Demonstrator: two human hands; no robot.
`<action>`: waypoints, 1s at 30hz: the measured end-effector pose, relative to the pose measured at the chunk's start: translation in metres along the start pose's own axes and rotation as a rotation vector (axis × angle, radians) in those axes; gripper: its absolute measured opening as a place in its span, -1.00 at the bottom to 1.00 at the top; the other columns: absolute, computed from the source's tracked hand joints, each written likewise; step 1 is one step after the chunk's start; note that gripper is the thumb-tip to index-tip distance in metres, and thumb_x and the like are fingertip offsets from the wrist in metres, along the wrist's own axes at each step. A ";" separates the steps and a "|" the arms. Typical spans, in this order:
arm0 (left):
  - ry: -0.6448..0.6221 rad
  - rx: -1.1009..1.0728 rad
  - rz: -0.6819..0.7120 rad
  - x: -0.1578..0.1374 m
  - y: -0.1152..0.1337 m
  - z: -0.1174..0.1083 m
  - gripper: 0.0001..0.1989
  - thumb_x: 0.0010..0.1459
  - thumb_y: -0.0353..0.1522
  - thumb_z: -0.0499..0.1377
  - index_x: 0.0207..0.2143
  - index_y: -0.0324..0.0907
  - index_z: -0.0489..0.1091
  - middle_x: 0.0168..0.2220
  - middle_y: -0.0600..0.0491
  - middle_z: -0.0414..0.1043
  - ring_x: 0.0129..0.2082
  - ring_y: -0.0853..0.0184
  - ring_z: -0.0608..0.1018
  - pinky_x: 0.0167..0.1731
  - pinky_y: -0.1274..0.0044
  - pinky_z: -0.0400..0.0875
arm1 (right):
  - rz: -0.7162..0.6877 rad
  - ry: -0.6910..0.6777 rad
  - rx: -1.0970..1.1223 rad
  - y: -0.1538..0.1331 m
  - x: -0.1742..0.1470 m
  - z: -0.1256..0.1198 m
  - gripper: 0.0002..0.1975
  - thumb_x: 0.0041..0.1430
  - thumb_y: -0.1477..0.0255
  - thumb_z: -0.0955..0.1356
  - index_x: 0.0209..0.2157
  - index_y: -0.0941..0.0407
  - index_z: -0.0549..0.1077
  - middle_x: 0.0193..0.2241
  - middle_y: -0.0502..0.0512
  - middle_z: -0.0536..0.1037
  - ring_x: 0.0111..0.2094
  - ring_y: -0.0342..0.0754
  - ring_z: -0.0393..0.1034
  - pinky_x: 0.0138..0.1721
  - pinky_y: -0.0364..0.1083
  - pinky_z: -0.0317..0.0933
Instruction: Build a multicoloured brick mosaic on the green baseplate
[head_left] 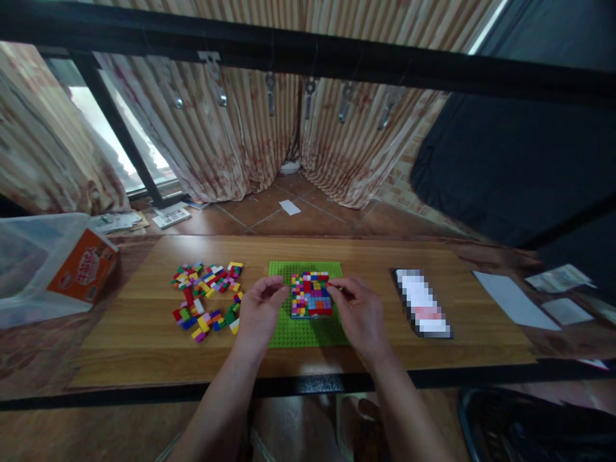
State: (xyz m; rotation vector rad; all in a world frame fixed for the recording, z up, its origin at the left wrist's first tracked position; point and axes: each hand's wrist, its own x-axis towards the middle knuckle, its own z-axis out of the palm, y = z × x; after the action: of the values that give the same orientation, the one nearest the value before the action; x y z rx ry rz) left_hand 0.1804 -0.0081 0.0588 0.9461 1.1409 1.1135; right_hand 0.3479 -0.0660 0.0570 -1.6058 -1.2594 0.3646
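A flat block of small multicoloured building bricks (310, 296) is over the middle of a green studded baseplate (308, 335). Whether it rests on the plate or is held just above it, I cannot tell. At its left side is my left hand (262, 311), thumb and forefinger closed near the edge; anything between the tips is hidden. My right hand (360, 316) pinches at the upper right edge of the brick block, its other fingers curled in. Loose bricks (206, 282) of many colours lie spread to the left of the plate.
The wooden table (144, 333) carries a phone (423, 305) with a blurred screen on the right. A clear plastic bin (38, 282) with an orange label stands at far left. Papers (517, 300) lie at far right. A black metal bar (308, 45) with hanging clips crosses above.
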 end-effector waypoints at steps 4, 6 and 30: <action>-0.022 0.201 0.079 0.006 -0.014 -0.003 -0.70 -0.11 -0.32 0.30 -0.27 -0.24 0.50 -0.33 0.05 0.52 -0.35 0.37 0.52 -0.28 0.52 0.39 | -0.030 -0.014 -0.081 0.001 0.001 0.005 -0.82 0.21 0.37 0.33 -0.33 0.09 0.59 -0.33 0.09 0.57 -0.28 -0.03 0.48 -0.22 -0.06 0.30; -0.045 0.301 0.106 0.007 -0.020 -0.004 -0.70 -0.07 -0.31 0.27 -0.24 -0.24 0.50 -0.28 0.01 0.53 -0.33 0.34 0.53 -0.27 0.50 0.41 | -0.038 -0.006 -0.097 0.002 0.001 0.007 -0.81 0.21 0.36 0.32 -0.32 0.09 0.59 -0.32 0.10 0.58 -0.28 -0.02 0.48 -0.21 -0.05 0.31; -0.170 0.627 0.136 -0.007 -0.015 0.001 -0.68 0.14 -0.38 0.18 -0.03 -0.20 0.42 -0.08 -0.05 0.54 -0.19 0.26 0.59 -0.16 0.43 0.46 | -0.031 0.002 -0.093 0.012 0.008 0.032 -0.80 0.17 0.32 0.34 -0.30 0.03 0.62 -0.24 0.07 0.67 -0.18 0.04 0.55 -0.09 0.02 0.36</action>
State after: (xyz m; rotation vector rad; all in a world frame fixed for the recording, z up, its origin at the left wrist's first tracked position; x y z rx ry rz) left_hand 0.1834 -0.0176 0.0457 1.5908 1.3240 0.7631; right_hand 0.3341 -0.0418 0.0360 -1.6620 -1.3146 0.2887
